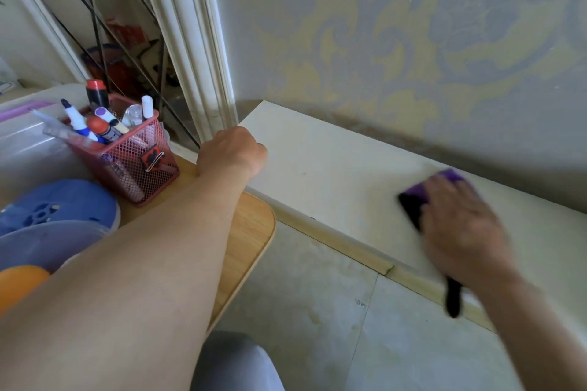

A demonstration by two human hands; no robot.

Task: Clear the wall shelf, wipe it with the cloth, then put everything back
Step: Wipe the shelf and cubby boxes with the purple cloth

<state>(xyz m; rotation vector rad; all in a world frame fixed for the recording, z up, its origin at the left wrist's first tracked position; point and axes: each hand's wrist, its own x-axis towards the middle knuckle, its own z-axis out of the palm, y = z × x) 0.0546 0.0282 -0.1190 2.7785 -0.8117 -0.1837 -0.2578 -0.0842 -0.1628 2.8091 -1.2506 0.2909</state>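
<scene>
The cream wall shelf runs along the patterned wall and carries nothing but the cloth. My right hand lies on top of a purple and black cloth on the shelf's right part; it is blurred with motion, and a black end of the cloth hangs over the front edge. My left hand is curled at the shelf's left corner; whether it grips the edge is hidden. A red mesh pen holder full of markers stands on the wooden side table to the left.
On the left lie a blue round lidded container, a clear plastic bowl, an orange object and a white storage box. A white door frame stands behind the shelf's left end. Tiled floor lies below.
</scene>
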